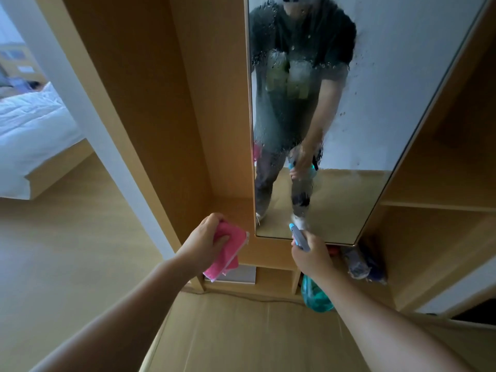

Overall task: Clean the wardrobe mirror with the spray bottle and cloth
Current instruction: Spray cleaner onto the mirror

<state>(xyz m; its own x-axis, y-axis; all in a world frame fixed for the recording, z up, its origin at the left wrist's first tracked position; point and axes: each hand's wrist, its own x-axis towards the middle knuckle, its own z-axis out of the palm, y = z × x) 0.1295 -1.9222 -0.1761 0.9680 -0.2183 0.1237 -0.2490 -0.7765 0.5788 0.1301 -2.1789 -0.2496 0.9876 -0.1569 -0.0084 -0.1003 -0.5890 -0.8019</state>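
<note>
Right hand (311, 255) grips spray bottle (315, 296) at its neck, nozzle aimed at mirror (389, 76) bottom edge; droplets cover upper glass. Left hand (204, 237) clutches folded pink cloth (229, 255) beside lower-left corner — likely readied for wiping.

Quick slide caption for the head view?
Left hand holds cloth, right hand points spray bottle at the droplet-covered mirror.

Dim, soft daylight enters from 9 o'clock, brightest on the bed (32, 124). The wardrobe (150, 103) panels lie in shade. Wide-angle distortion bends straight edges toward the frame borders. Droplets blur the mirror (389, 76) reflection; overall focus is soft.
</note>
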